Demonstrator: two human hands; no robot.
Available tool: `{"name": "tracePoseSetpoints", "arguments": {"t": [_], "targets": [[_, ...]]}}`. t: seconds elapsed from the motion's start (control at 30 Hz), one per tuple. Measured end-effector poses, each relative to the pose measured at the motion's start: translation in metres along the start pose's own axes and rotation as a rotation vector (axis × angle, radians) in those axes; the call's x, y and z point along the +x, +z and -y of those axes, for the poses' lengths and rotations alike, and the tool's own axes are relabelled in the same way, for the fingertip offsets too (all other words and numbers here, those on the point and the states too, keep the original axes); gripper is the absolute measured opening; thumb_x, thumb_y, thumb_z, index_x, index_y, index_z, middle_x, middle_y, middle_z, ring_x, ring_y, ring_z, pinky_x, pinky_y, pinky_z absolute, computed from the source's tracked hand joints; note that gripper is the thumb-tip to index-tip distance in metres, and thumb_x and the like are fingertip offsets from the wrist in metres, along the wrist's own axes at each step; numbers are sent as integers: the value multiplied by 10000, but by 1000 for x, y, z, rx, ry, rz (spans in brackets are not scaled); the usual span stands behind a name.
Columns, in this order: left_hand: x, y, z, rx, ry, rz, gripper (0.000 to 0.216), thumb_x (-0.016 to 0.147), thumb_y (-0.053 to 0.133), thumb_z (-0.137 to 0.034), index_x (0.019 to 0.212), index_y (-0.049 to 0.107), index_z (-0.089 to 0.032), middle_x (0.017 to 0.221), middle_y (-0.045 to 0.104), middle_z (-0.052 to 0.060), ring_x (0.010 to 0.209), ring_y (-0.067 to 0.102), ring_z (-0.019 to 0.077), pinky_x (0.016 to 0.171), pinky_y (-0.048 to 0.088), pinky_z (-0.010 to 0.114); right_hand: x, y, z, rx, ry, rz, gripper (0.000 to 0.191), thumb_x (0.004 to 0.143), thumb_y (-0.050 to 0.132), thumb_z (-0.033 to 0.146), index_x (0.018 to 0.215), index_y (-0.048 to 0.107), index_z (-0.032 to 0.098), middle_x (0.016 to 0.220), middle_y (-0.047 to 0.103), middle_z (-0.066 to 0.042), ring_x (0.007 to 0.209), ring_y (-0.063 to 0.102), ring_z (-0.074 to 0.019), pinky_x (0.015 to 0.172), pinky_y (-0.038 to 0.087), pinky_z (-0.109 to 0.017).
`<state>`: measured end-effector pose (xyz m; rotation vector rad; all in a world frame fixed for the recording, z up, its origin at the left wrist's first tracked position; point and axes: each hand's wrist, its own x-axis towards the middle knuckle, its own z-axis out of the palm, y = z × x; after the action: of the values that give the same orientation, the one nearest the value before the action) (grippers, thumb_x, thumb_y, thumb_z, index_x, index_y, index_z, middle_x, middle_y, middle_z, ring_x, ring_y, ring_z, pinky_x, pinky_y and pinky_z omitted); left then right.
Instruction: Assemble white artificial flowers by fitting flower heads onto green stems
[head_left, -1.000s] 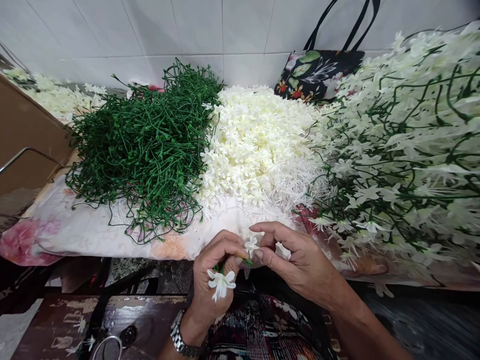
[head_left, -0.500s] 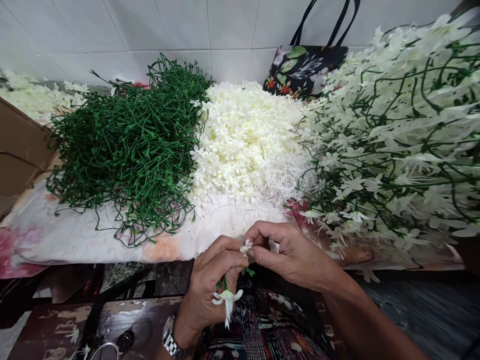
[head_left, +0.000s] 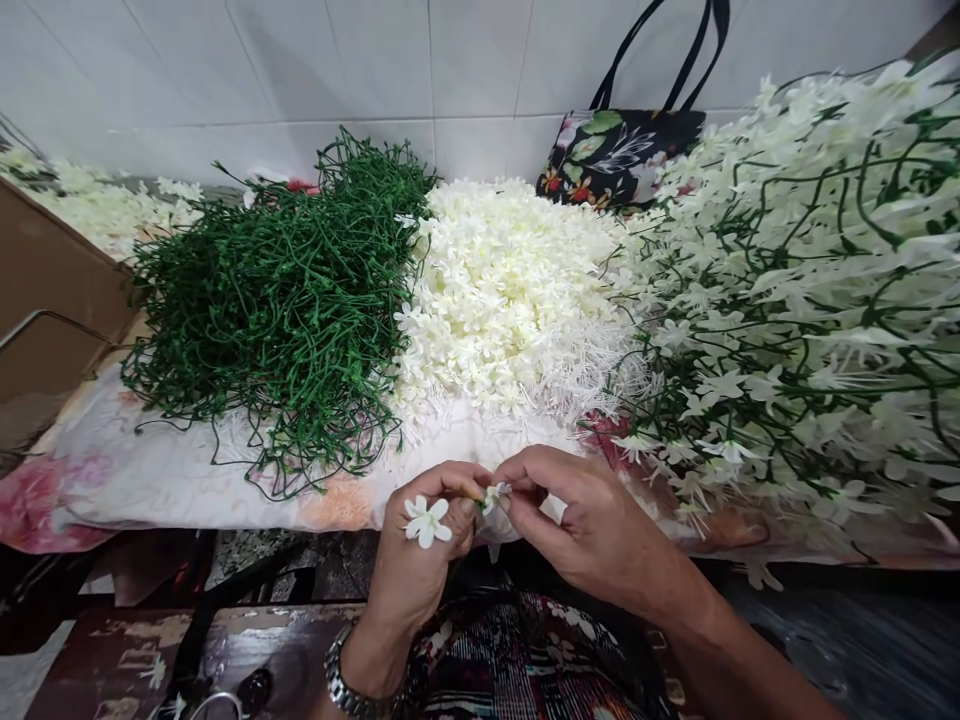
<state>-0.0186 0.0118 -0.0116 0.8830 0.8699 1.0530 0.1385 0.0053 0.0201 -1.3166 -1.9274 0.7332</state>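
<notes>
My left hand is closed on a green artificial flower stem, most of which its fingers hide. One white artificial flower faces up over the back of that hand. Between the two hands is a smaller white blossom, at the left fingertips. My right hand pinches this blossom with thumb and forefinger. Beyond the hands lie a heap of green plastic stems on the left and a pile of loose white blossoms in the middle. Thin white stamen pieces lie by the pile's right edge.
Assembled white flower sprays are heaped high on the right. A black floral bag leans on the tiled wall. At the left stands a cardboard box. A floral cloth covers the table; a worn wooden surface is below.
My left hand has turned, so its white flower has swung from hanging below the fingers to facing up. My right hand still pinches at the small blossom. The view has shifted slightly.
</notes>
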Motion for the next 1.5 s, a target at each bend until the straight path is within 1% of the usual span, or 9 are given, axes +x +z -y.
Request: {"name": "tracePoseSetpoints", "arguments": {"t": [0.07, 0.13, 0.3, 0.37, 0.43, 0.5, 0.67, 0.87, 1.5], "targets": [[2, 3, 0, -47, -4, -15, 259, 668, 760, -348, 645, 621, -131, 691, 571, 11, 404, 302, 15, 357, 220, 168, 1, 2, 0, -48, -58, -9, 188, 803, 444, 74, 845, 602, 167, 715, 621, -25, 658, 557, -130, 585, 417, -241], [2, 3, 1, -65, 27, -16, 247, 668, 762, -338, 643, 627, -132, 662, 538, -2, 413, 322, 23, 364, 228, 171, 2, 3, 0, -71, -99, -17, 190, 813, 438, 71, 869, 591, 169, 729, 618, -30, 677, 564, -138, 593, 424, -247], [-2, -7, 8, 62, 151, 28, 151, 774, 677, -293, 719, 659, -153, 811, 598, 45, 485, 429, 58, 410, 313, 188, 3, 7, 3, -94, -137, -46, 255, 839, 442, 89, 1073, 509, 165, 729, 590, -11, 624, 542, -123, 571, 428, -235], [-3, -11, 10, 186, 242, 16, 141, 811, 635, -275, 731, 658, -162, 817, 617, 59, 564, 510, 103, 470, 380, 211, 3, 8, 4, -109, -139, -74, 224, 832, 447, 81, 1036, 493, 161, 693, 553, 8, 577, 505, -112, 537, 406, -225], [-3, -12, 9, 312, 352, -16, 128, 831, 607, -238, 732, 651, -169, 810, 636, 64, 667, 572, 147, 563, 438, 240, 2, 10, 5, -122, -159, -102, 125, 837, 449, 78, 904, 494, 173, 674, 528, 13, 582, 488, -110, 530, 389, -224], [-4, -11, 6, 418, 454, -39, 119, 837, 586, -186, 732, 641, -179, 797, 649, 53, 735, 598, 161, 641, 461, 251, 2, 11, 5, -147, -205, -121, 126, 860, 437, 83, 800, 489, 181, 656, 514, 8, 601, 478, -117, 536, 377, -233], [-5, -6, -3, 601, 600, -70, 140, 823, 555, -107, 727, 620, -185, 765, 655, 29, 708, 619, 146, 625, 471, 225, 2, 14, 3, -161, -273, -120, 157, 885, 431, 84, 809, 541, 167, 656, 535, -9, 630, 478, -132, 564, 384, -256], [-7, -6, -3, 672, 610, -58, 151, 829, 533, -87, 738, 612, -179, 764, 645, 30, 711, 622, 146, 627, 476, 226, 2, 15, 2, -97, -259, -140, 156, 874, 433, 76, 842, 551, 172, 658, 547, -8, 632, 498, -131, 544, 398, -249], [-5, -7, -2, 521, 555, -2, 140, 839, 567, -165, 717, 635, -175, 741, 654, 49, 685, 612, 157, 610, 477, 242, -1, 11, 4, -88, -234, -138, 175, 873, 440, 57, 887, 579, 163, 771, 561, -42, 723, 532, -143, 619, 455, -266]]}}
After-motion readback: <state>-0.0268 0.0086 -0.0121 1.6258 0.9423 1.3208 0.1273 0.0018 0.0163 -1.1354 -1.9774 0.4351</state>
